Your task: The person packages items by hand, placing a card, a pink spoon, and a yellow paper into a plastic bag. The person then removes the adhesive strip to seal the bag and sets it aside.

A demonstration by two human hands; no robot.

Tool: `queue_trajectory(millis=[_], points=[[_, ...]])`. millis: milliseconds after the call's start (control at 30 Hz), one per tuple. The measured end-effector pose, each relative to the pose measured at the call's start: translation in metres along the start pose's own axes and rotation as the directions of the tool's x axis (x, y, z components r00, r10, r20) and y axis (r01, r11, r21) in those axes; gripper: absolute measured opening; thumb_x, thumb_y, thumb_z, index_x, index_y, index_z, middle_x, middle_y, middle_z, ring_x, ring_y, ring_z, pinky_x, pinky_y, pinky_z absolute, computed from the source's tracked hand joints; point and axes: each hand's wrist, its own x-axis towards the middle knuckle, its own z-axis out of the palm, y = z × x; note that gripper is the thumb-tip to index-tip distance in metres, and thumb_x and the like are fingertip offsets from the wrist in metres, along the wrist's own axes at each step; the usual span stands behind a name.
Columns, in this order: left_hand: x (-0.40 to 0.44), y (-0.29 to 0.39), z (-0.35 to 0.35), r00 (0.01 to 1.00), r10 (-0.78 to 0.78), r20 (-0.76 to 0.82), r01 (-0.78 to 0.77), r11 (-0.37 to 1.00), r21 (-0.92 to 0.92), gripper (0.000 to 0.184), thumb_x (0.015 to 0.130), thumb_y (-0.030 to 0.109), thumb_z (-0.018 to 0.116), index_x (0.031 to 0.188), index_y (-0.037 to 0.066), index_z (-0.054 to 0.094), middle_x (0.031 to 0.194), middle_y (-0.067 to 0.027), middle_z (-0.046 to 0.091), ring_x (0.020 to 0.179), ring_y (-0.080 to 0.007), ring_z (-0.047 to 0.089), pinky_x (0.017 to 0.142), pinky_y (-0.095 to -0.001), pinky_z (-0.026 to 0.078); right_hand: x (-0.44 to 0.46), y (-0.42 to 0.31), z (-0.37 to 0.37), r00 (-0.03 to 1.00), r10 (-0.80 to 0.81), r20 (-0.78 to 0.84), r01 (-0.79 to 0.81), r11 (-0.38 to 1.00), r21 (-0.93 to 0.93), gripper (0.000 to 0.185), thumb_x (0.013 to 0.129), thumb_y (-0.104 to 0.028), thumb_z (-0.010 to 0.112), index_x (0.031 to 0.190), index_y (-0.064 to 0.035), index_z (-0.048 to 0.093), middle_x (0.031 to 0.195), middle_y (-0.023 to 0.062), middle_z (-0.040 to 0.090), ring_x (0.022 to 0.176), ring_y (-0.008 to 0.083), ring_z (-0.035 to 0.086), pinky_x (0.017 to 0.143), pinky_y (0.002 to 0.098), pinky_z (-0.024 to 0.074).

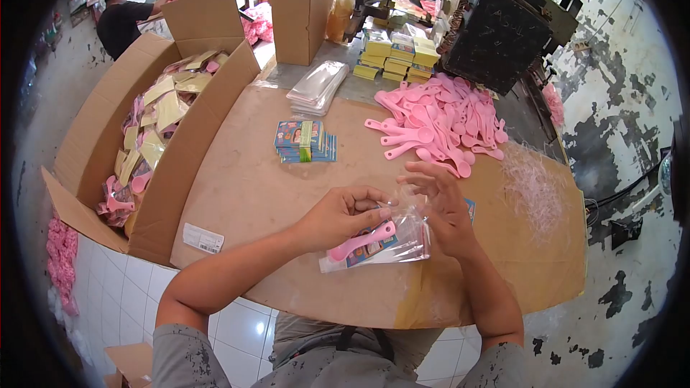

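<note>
My left hand (pixel 346 214) is closed, thumb and fingers pinching a clear plastic bag (pixel 413 244) above the cardboard-covered table. Inside the bag lie a pink measuring spoon (pixel 363 241) and a blue printed card (pixel 374 250). My right hand (pixel 444 212) is at the bag's right end with its fingers apart; the plastic seems to touch them. A bit of another blue card (pixel 470 210) shows behind that hand. Beyond my hands are a banded stack of blue cards (pixel 305 141) and a heap of pink spoons (pixel 445 118).
At left stands an open carton (pixel 165 194) filled with packed bags. Flat clear bags (pixel 316 88), yellow-and-blue card stacks (pixel 395 56) and a dark machine (pixel 496 32) are at the back. Plastic shreds (pixel 535 187) lie at right. Two people are farther off.
</note>
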Motion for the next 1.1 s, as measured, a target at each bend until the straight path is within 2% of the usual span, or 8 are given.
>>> queue_trajectory(millis=[67,167,267,367,567,800,867,1100], points=[[-0.002,0.002,0.001,0.998,0.027,0.057,-0.026,0.999,-0.027,0.032,0.106,0.015,0.064,0.133,-0.002,0.061,0.104,-0.0041,0.076,0.093,-0.0062,0.068,0.084,-0.0225,0.055,0.005,-0.013,-0.006,0.971,-0.134,0.197,0.2,0.909,-0.366,0.011,0.095,-0.007,0.069,0.105,-0.004,0.071,0.126,0.0135,0.065,0.124,0.0298,0.06,0.105,0.0412,0.0468],[-0.006,0.006,0.003,0.996,0.01,0.092,-0.005,0.999,-0.049,0.037,0.104,0.02,0.067,0.136,0.001,0.06,0.115,-0.0071,0.073,0.103,-0.0103,0.068,0.091,-0.0276,0.054,0.007,-0.024,-0.007,0.932,-0.086,0.351,0.209,0.922,-0.327,0.007,0.092,-0.007,0.074,0.098,-0.0053,0.072,0.126,0.0121,0.066,0.126,0.0313,0.06,0.106,0.0427,0.0464],[-0.005,0.005,0.014,0.91,0.413,-0.038,-0.399,0.897,0.19,0.041,0.103,0.018,0.067,0.14,0.002,0.057,0.134,-0.0122,0.067,0.121,-0.0188,0.064,0.104,-0.0351,0.049,0.018,-0.06,-0.003,0.903,-0.227,0.365,0.339,0.898,-0.28,0.01,0.089,-0.006,0.078,0.096,-0.0064,0.072,0.12,0.0103,0.068,0.123,0.029,0.061,0.104,0.0437,0.0473],[-0.013,0.012,0.005,0.843,0.519,0.137,-0.517,0.716,0.47,0.044,0.1,0.018,0.07,0.14,0.004,0.057,0.144,-0.0144,0.059,0.131,-0.0208,0.058,0.11,-0.039,0.045,0.021,-0.098,0.005,0.865,-0.236,0.443,0.497,0.524,-0.692,0.009,0.089,-0.005,0.077,0.095,-0.0045,0.071,0.105,0.0085,0.07,0.102,0.023,0.067,0.086,0.0371,0.053],[-0.024,0.022,0.027,0.857,0.487,0.168,-0.506,0.737,0.448,0.041,0.101,0.013,0.067,0.139,0.003,0.058,0.13,-0.0116,0.069,0.119,-0.0206,0.067,0.099,-0.0356,0.053,0.018,-0.093,0.012,0.979,-0.115,0.169,0.2,0.702,-0.684,0.01,0.089,-0.006,0.077,0.095,-0.0012,0.071,0.08,0.0056,0.065,0.062,0.0139,0.059,0.054,0.0276,0.045],[-0.025,0.029,0.025,0.976,0.219,-0.017,-0.196,0.905,0.378,0.038,0.103,0.006,0.062,0.141,0.004,0.057,0.114,-0.0082,0.072,0.104,-0.0087,0.069,0.087,-0.0256,0.055,0.018,-0.078,0.016,0.978,-0.171,0.118,0.205,0.701,-0.683,0.012,0.089,-0.007,0.077,0.099,-0.0025,0.071,0.085,0.0063,0.066,0.065,0.0148,0.061,0.055,0.0285,0.0459],[-0.021,0.017,0.029,0.933,0.355,-0.061,-0.346,0.93,0.125,0.037,0.103,0.005,0.061,0.14,0.003,0.057,0.107,-0.0065,0.073,0.098,-0.0068,0.069,0.083,-0.0244,0.055,0.018,-0.071,0.019,0.952,-0.295,0.084,0.263,0.641,-0.721,0.015,0.088,-0.006,0.077,0.102,-0.0041,0.071,0.092,0.007,0.068,0.072,0.0175,0.065,0.059,0.0302,0.0476],[-0.021,0.009,0.021,0.92,0.384,-0.077,-0.327,0.862,0.388,0.038,0.101,0.004,0.064,0.137,-0.005,0.055,0.094,-0.0074,0.077,0.086,-0.0098,0.072,0.077,-0.0267,0.057,0.017,-0.062,0.031,0.837,-0.389,0.384,0.474,0.167,-0.864,0.025,0.078,-0.007,0.079,0.101,-0.0065,0.07,0.109,0.0059,0.065,0.108,0.0259,0.065,0.091,0.04,0.0469]])
